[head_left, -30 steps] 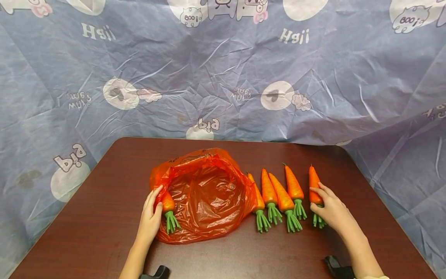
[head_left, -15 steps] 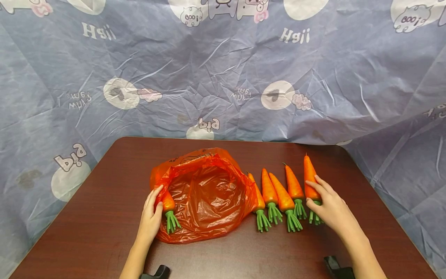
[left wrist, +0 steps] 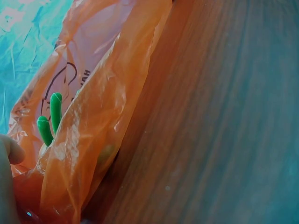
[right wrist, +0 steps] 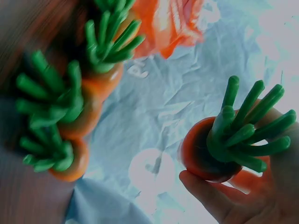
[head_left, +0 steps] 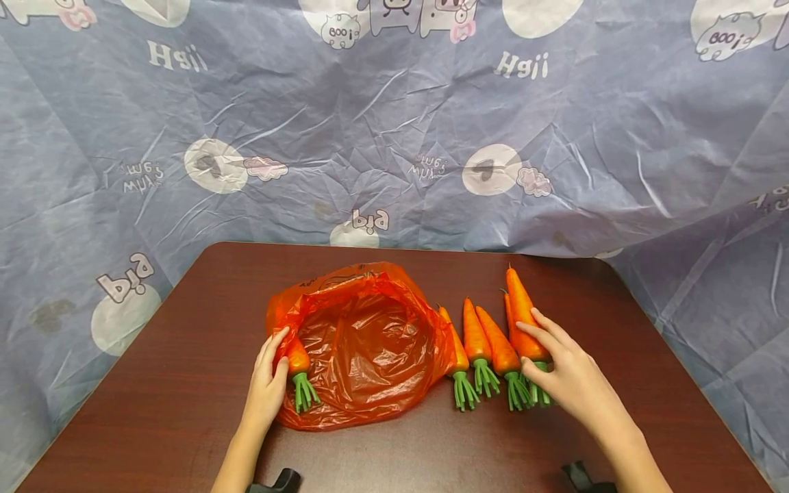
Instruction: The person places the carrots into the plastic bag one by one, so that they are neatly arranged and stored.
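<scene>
A red plastic bag lies spread on the table with its mouth gaping toward me. My left hand grips the bag's left edge between thumb and fingers. Just inside that edge sits a carrot with green stalks pointing toward me. My right hand holds another carrot by its thick end, tip pointing away. In the right wrist view this held carrot is raised off the table, its stalks facing the camera. It partly covers a lying carrot in the head view.
Between the bag and my right hand lie more carrots, side by side, the leftmost against the bag's right edge. The dark wooden table ends at a patterned blue cloth hanging behind it.
My right hand has lifted the rightmost carrot and carried it left, until it overlaps the neighbouring carrot in view. The left hand and the bag have stayed put.
</scene>
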The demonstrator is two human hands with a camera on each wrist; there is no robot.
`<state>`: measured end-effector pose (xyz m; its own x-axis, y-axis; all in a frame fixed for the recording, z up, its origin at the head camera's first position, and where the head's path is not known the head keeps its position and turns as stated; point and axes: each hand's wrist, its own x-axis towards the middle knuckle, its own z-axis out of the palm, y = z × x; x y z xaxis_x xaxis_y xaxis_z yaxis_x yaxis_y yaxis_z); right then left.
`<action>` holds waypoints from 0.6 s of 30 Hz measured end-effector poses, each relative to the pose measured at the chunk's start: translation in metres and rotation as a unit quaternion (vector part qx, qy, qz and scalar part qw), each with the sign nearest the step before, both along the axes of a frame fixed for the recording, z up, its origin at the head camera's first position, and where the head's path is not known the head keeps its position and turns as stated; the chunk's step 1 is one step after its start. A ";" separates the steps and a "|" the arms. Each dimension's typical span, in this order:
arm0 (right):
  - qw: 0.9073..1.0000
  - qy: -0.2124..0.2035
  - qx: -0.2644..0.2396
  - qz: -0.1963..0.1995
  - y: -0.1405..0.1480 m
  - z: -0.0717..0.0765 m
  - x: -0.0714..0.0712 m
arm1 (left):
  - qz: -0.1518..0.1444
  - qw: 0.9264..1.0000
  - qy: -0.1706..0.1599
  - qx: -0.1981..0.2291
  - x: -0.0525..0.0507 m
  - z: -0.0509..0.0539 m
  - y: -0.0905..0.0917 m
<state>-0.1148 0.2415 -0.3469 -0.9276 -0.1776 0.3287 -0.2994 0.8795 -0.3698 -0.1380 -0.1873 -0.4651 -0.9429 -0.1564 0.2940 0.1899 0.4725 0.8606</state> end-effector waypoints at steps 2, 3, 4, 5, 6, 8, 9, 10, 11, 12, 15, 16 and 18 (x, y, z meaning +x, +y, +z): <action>1.000 0.009 0.001 0.009 -0.006 0.002 0.003 | -0.001 1.000 0.000 0.000 0.000 0.000 0.000; 1.000 0.014 0.003 0.014 -0.008 0.003 0.005 | -0.002 1.000 0.000 -0.001 0.000 0.000 0.000; 1.000 0.021 0.005 0.019 -0.011 0.004 0.007 | -0.003 1.000 0.000 -0.001 0.001 0.000 0.000; 0.999 0.029 0.007 0.026 -0.015 0.005 0.008 | -0.004 1.000 0.001 -0.002 0.001 0.001 0.000; 0.999 0.035 0.007 0.032 -0.018 0.006 0.010 | -0.004 1.000 0.001 -0.002 0.001 0.001 0.000; 0.997 0.053 0.010 0.047 -0.024 0.007 0.012 | -0.005 1.000 0.003 -0.002 0.002 0.002 0.000; 0.997 0.060 0.012 0.054 -0.027 0.008 0.013 | -0.006 1.000 0.005 -0.003 0.002 0.002 0.000; 0.996 0.069 0.013 0.062 -0.030 0.008 0.014 | -0.007 1.000 0.006 -0.002 0.002 0.002 0.000; 0.994 0.077 0.014 0.070 -0.033 0.009 0.015 | -0.007 1.000 0.007 -0.004 0.002 0.002 0.000; 0.993 0.083 0.016 0.077 -0.035 0.009 0.016 | -0.008 1.000 0.008 -0.004 0.002 0.002 0.000; 0.990 0.101 0.021 0.094 -0.042 0.009 0.018 | -0.010 1.000 0.010 -0.004 0.002 0.002 0.000; 0.989 0.108 0.022 0.100 -0.044 0.009 0.018 | -0.009 1.000 0.010 -0.004 0.002 0.002 0.000; 0.987 0.114 0.022 0.111 -0.049 0.009 0.019 | -0.009 1.000 0.012 -0.003 0.002 0.002 0.000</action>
<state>-0.0962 0.1929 -0.3376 -0.7669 -0.3874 0.5116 -0.5583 0.7958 -0.2343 -0.1360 -0.1871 -0.4630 -0.9382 -0.1384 0.3172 0.2186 0.4736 0.8532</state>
